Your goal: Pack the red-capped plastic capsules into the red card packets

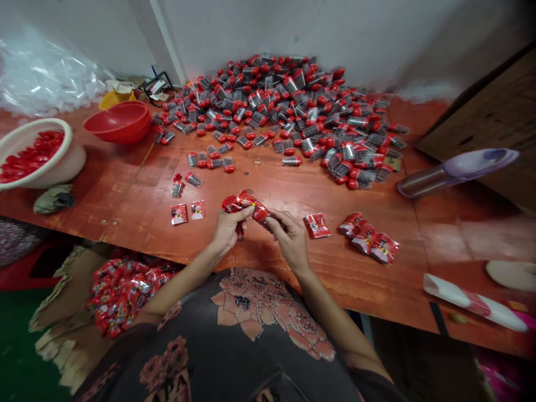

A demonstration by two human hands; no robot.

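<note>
My left hand (227, 229) is closed on the left part of a shiny red printed packet (248, 200), thumb on top. My right hand (292, 239) pinches the packet's right end. Both hands meet just above the table's near edge, and whatever is inside the packet is hidden. Left of them lie two small flat red-and-white packets (178, 214), with two small clear red-capped containers (193, 179) behind. A flat red packet (317, 225) lies right of my right hand, and several puffed red packets (369, 237) overlap farther right.
A large heap of red-capped clear containers (268, 103) fills the back of the table (138, 223). At left stand a white tub (75, 156) of red pieces and a red bowl (119, 120). A clear scoop (456, 172) lies right. Below left, a torn carton (62, 335) holds red packets.
</note>
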